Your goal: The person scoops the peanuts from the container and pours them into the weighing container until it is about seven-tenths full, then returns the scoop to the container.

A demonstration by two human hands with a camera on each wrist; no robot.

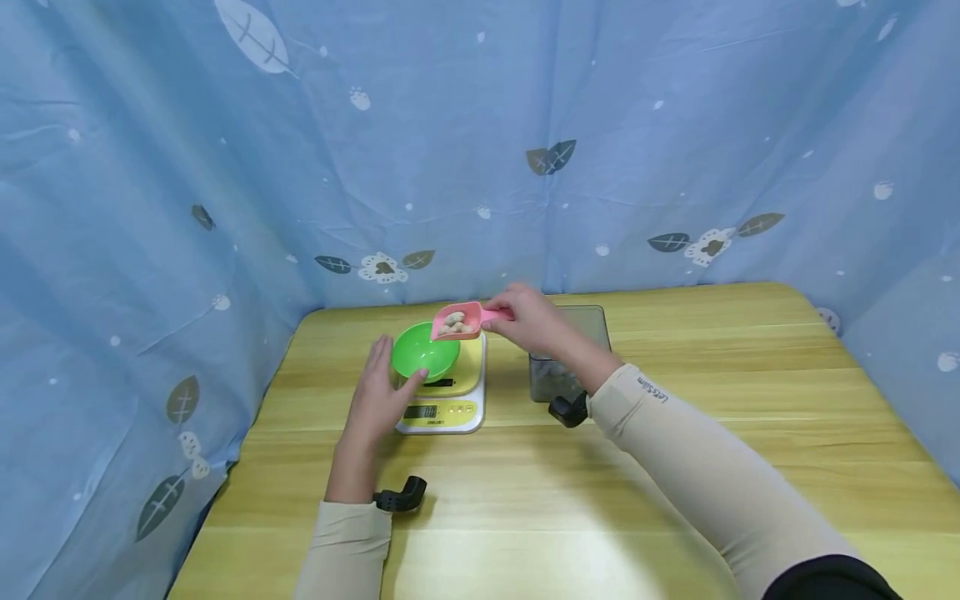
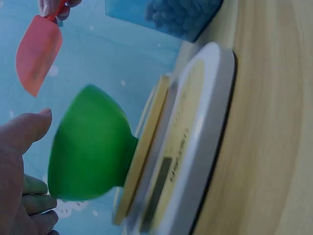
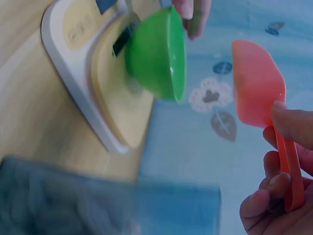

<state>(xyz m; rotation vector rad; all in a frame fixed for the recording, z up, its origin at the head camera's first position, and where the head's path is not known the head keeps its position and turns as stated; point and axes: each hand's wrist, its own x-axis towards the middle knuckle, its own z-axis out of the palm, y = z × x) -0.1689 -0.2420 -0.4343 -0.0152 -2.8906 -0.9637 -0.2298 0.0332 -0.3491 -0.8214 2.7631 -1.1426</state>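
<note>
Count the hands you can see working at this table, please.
2. The left hand is beside the green bowl, and the right hand holds the pink scoop by its handle. Neither is hidden.

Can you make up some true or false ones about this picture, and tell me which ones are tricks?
1. The right hand holds a pink scoop. True.
2. The scoop is empty. False: pale lumps lie in it.
3. The green bowl stands on the yellow and white scale. True.
4. The bowl is upside down. False: its opening faces up.
5. The left hand is next to the bowl. True.
6. The see-through box sits on top of the scale. False: the box stands on the table, apart from the scale.
</note>
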